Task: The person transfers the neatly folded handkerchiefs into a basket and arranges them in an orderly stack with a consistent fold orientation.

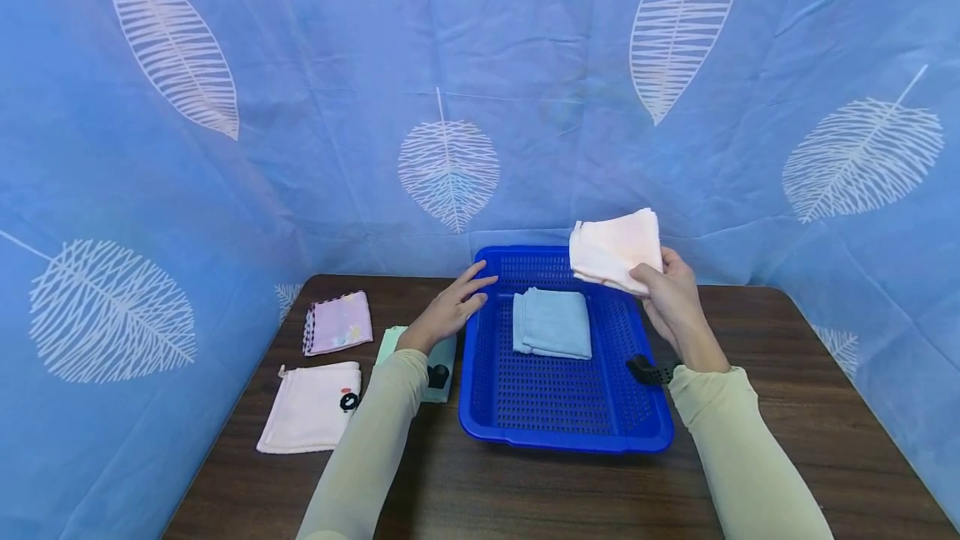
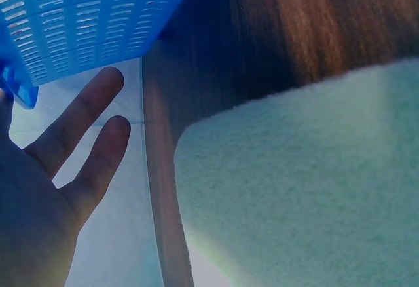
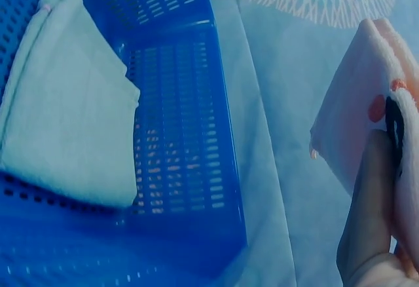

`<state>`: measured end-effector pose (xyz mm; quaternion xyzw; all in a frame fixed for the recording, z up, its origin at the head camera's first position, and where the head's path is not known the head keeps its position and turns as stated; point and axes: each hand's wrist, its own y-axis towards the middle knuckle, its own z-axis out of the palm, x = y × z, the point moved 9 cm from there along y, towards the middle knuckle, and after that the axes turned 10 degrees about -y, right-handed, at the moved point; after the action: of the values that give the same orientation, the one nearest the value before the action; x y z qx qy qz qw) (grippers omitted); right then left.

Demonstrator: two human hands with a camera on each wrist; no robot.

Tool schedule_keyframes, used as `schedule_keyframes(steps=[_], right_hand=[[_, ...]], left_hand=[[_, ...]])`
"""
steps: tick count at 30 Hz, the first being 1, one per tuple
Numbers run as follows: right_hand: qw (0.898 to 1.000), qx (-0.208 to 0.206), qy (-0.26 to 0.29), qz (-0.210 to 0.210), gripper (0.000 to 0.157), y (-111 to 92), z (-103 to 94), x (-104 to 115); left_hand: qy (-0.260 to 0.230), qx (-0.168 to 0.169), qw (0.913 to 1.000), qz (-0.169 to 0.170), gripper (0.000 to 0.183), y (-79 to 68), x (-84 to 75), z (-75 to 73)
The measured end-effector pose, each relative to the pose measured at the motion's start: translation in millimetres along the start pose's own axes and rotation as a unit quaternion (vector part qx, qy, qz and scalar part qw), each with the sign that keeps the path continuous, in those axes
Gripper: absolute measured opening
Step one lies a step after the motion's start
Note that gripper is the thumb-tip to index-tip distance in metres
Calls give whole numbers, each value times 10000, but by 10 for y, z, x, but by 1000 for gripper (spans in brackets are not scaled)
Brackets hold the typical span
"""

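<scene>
My right hand (image 1: 670, 294) pinches a folded pale pink towel (image 1: 615, 248) between thumb and fingers, above the back right of a blue plastic basket (image 1: 536, 438). Orange and black marks show on that towel (image 3: 347, 103) in the right wrist view. My left hand (image 1: 450, 307) is at the basket's left rim with its fingers spread and mostly straight; two fingers (image 2: 82, 126) extend outside the basket wall in the left wrist view. A folded light blue towel (image 1: 553, 323) lies flat inside the basket, towards the back.
Left of the basket, a green folded towel (image 1: 442, 369) lies partly under my left forearm. Further left are a lilac folded towel (image 1: 341, 323) and a whitish-pink one (image 1: 311, 407) on the dark wooden table (image 1: 525, 498). A blue leaf-patterned cloth (image 1: 525, 165) hangs behind.
</scene>
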<state>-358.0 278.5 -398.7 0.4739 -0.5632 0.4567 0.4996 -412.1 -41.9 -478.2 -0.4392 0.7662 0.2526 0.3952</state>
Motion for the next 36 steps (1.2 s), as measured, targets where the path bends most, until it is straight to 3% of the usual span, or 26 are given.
schedule_keyframes(steps=[11, 17, 22, 36], right_hand=[[9998, -151, 136, 62, 67, 38, 150, 5], [9996, -19, 268, 81, 70, 45, 305, 3], [9995, -28, 273, 135, 73, 30, 378, 8], [9990, -60, 249, 362, 77, 77, 582, -10]], left_hand=[[-65, -54, 10000, -14, 45, -12, -17, 9], [-51, -62, 9999, -124, 45, -49, 25, 13], [-7, -37, 10000, 0, 45, -36, -20, 0], [-64, -42, 9999, -152, 45, -2, 8, 12]])
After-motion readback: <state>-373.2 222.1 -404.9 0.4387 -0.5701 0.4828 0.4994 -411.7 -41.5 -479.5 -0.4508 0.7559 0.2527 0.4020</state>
